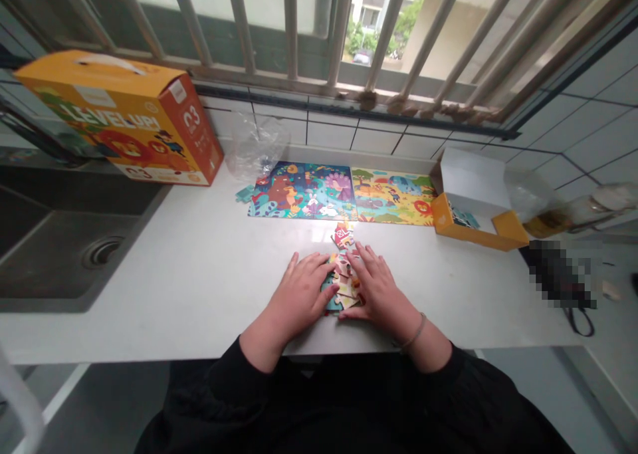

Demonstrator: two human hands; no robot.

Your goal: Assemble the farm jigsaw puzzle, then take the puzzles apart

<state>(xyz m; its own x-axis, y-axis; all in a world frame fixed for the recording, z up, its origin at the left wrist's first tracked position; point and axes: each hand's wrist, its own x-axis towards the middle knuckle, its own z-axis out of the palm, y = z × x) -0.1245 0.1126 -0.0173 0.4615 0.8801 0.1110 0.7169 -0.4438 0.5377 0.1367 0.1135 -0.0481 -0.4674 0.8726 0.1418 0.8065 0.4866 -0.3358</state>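
Note:
Several joined jigsaw puzzle pieces (345, 286) lie on the white counter in front of me, partly covered by both hands. My left hand (305, 290) rests on their left side, palm down with its fingers stretched out. On the right side lies my right hand (373, 282), its fingers also spread over the pieces. Just beyond my fingertips is a red and white puzzle piece (341, 234); whether it touches the joined ones I cannot tell. The parts of the puzzle under my palms are hidden.
Behind the pieces lie a dark blue animal picture (304, 191) and a yellow animal picture (389, 198). An orange box (124, 121) stands by the sink (44, 241). Near it are a clear plastic bag (256, 148) and a teal piece (244, 194). An open box (478, 231) holds pieces.

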